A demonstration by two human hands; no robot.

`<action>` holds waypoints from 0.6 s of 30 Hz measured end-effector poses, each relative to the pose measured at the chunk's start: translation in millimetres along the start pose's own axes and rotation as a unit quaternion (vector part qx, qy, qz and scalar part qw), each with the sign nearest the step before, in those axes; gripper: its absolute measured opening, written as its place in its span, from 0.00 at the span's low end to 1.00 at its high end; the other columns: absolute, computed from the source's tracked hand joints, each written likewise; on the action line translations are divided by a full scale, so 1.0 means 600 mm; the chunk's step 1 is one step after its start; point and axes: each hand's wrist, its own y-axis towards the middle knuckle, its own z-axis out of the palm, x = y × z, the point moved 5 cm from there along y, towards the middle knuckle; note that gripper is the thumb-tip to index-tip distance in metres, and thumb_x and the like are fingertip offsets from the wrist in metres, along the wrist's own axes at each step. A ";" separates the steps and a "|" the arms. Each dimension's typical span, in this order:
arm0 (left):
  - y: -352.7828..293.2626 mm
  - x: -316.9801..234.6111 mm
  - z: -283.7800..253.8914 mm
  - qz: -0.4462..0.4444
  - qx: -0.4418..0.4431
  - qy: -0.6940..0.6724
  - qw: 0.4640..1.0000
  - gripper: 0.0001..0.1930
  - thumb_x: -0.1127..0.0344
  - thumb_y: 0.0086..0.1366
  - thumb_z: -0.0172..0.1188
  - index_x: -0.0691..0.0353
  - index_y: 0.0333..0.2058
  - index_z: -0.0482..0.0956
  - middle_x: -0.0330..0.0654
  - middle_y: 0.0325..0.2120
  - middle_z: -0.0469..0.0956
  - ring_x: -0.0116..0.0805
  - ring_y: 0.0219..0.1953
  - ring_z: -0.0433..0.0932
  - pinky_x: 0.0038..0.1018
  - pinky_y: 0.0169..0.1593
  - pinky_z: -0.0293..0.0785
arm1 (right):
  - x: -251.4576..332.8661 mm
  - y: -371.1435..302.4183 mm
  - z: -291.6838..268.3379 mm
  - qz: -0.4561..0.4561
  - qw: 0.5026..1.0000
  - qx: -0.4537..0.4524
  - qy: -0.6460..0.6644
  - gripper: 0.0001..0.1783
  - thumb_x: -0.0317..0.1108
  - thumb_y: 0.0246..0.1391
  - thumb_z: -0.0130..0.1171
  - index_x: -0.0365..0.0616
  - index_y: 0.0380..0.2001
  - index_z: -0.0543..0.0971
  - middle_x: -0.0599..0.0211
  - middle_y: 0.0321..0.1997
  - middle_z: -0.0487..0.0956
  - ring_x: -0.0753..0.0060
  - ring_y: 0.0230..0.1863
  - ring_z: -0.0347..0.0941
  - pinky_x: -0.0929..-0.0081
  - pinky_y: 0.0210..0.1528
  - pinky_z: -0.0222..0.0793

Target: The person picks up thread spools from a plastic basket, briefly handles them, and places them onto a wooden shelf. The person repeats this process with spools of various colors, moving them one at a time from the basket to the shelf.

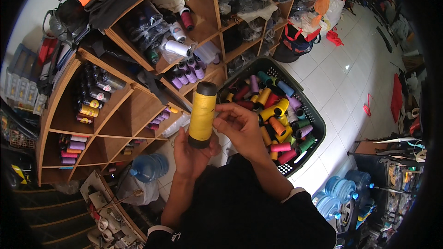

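Observation:
A large spool of yellow thread (201, 116) with dark ends stands nearly upright, tilted a little. My left hand (190, 156) is closed round its lower part. My right hand (241, 129) is at the right side of the spool, with its fingers bent in and the thumb and fingertips close to the yellow winding. Any thread end between those fingertips is too fine to make out. Beyond my right hand, a dark green perforated basket (317, 122) holds many thread spools in yellow, red, orange, pink, purple and green.
On the left and ahead stands a wooden cubby shelf (134, 110) with purple spools (188, 74) and other thread. Blue water jugs (150, 168) stand by the shelf, with more jugs (341, 190) at the right. Bags (302, 34) lie on the tiled floor (344, 87) at the back.

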 end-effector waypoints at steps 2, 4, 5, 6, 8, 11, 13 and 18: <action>0.000 -0.001 -0.002 0.015 0.014 0.030 0.999 0.30 0.39 0.66 0.41 0.61 0.52 0.66 0.41 0.30 0.70 0.30 0.28 0.67 0.26 0.31 0.63 | 0.008 -0.001 0.004 -0.008 1.000 0.000 -0.020 0.17 0.24 0.55 0.58 0.34 0.48 0.73 0.68 0.32 0.77 0.83 0.34 0.73 0.83 0.39 0.70; 0.003 0.004 -0.019 0.039 0.012 0.061 0.997 0.31 0.40 0.66 0.45 0.62 0.54 0.63 0.44 0.33 0.71 0.32 0.28 0.70 0.27 0.32 0.67 | 0.004 -0.002 0.007 0.001 1.000 0.003 0.025 0.17 0.24 0.53 0.60 0.35 0.48 0.75 0.70 0.32 0.77 0.84 0.33 0.72 0.85 0.38 0.68; 0.001 0.005 -0.022 0.046 -0.014 0.070 0.996 0.30 0.42 0.66 0.47 0.62 0.54 0.63 0.44 0.33 0.71 0.33 0.28 0.70 0.27 0.32 0.67 | 0.002 -0.002 0.008 0.005 0.999 0.004 0.047 0.17 0.24 0.52 0.61 0.35 0.47 0.75 0.70 0.32 0.76 0.85 0.33 0.71 0.86 0.37 0.67; 0.000 0.001 -0.012 0.053 -0.039 0.078 0.995 0.29 0.43 0.66 0.48 0.62 0.54 0.63 0.44 0.33 0.71 0.33 0.29 0.71 0.27 0.33 0.67 | 0.002 -0.001 0.008 0.010 0.999 0.005 0.049 0.17 0.24 0.52 0.61 0.35 0.47 0.75 0.71 0.32 0.76 0.85 0.33 0.71 0.86 0.38 0.67; 0.002 -0.002 -0.008 0.059 -0.063 0.090 0.992 0.28 0.44 0.67 0.48 0.62 0.53 0.64 0.43 0.32 0.71 0.33 0.30 0.72 0.27 0.33 0.68 | 0.003 0.003 0.007 0.020 0.998 0.006 0.052 0.17 0.24 0.52 0.61 0.36 0.47 0.76 0.71 0.32 0.76 0.85 0.33 0.71 0.86 0.38 0.67; 0.004 -0.004 -0.011 0.048 -0.039 0.090 0.994 0.28 0.42 0.68 0.43 0.61 0.52 0.65 0.43 0.32 0.71 0.34 0.31 0.72 0.28 0.33 0.68 | 0.000 0.007 -0.002 -0.008 1.000 0.001 -0.020 0.17 0.24 0.52 0.61 0.36 0.47 0.76 0.72 0.32 0.76 0.85 0.34 0.71 0.85 0.38 0.67; 0.004 -0.004 -0.015 0.031 -0.002 0.073 0.997 0.28 0.40 0.69 0.39 0.61 0.51 0.65 0.43 0.31 0.71 0.34 0.30 0.72 0.28 0.33 0.68 | 0.002 0.009 0.000 -0.009 1.000 0.004 -0.015 0.17 0.25 0.53 0.61 0.36 0.47 0.76 0.72 0.33 0.76 0.85 0.35 0.71 0.84 0.39 0.68; 0.007 -0.004 -0.004 0.015 -0.002 -0.009 1.000 0.32 0.37 0.69 0.33 0.61 0.51 0.65 0.43 0.30 0.70 0.33 0.29 0.70 0.28 0.35 0.66 | 0.000 0.010 0.008 -0.015 1.000 -0.015 -0.020 0.12 0.24 0.55 0.58 0.35 0.43 0.76 0.68 0.35 0.77 0.82 0.39 0.73 0.81 0.44 0.68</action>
